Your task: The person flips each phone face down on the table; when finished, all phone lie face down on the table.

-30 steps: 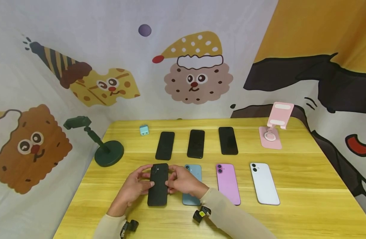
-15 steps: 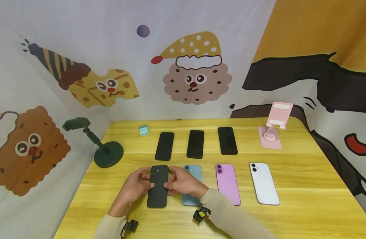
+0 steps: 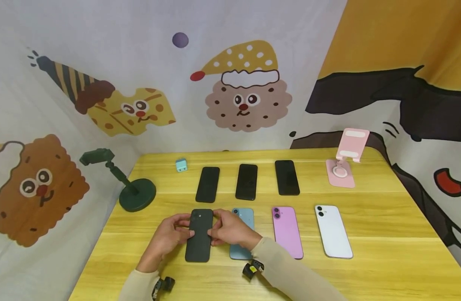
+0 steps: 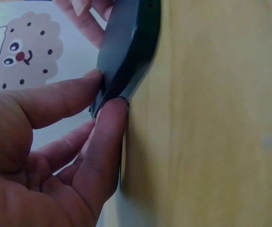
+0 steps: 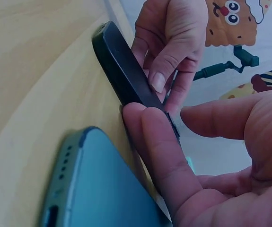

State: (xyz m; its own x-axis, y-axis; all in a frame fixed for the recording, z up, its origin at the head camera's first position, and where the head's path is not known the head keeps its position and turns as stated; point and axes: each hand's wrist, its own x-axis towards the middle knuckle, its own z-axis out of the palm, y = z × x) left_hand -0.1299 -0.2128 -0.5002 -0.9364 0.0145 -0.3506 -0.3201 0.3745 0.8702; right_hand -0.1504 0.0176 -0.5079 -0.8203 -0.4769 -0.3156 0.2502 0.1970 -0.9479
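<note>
A black phone point(image 3: 198, 244), back side up with its camera lenses at the far end, lies between the two hands. The left hand point(image 3: 169, 236) pinches its left long edge, thumb on the back and fingers against the side, as the left wrist view point(image 4: 74, 142) shows. On the opposite edge the right hand point(image 3: 231, 228) holds it with fingertips at the side and thumb near the back surface. Under the right hand and wrist a blue phone point(image 3: 240, 251) is partly hidden. Close to the black phone, its rounded corner shows in the right wrist view.
Right of the hands lie a pink phone point(image 3: 288, 234) and a white phone point(image 3: 334, 232), backs up. Farther back are three dark phones point(image 3: 207, 184), screens up. A green stand point(image 3: 137, 194), a light blue charger point(image 3: 181, 165) and a pink stand point(image 3: 341, 177) stand around them.
The black phone has shifted slightly toward the person, and its camera lenses show more plainly. Both hands keep their hold at its sides; the other phones stay put.
</note>
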